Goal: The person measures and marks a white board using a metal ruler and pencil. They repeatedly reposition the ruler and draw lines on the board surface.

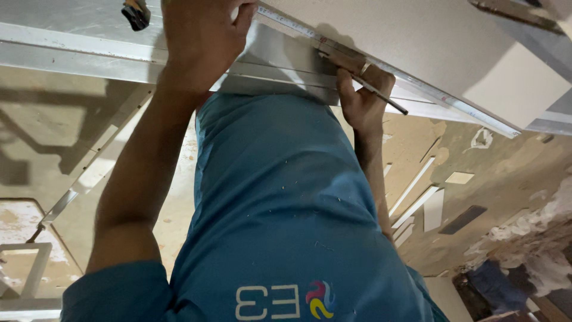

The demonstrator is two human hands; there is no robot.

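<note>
My left hand (202,36) presses down on the near end of a long metal ruler (429,89), fingers curled over it. The ruler lies diagonally across a white board (417,36). My right hand (364,98) is closed around a thin pencil-like tool (381,95) with a brown body and a dark tip. The tool is held against the ruler's lower edge. My blue shirt (280,209) fills the middle of the view, below both arms.
Grey metal rails (59,53) run under the board. A dark tool (136,13) lies at the top left. Below is a dusty floor with white offcut strips (417,200), a white metal frame (36,268) at the left and rubble (530,232) at the right.
</note>
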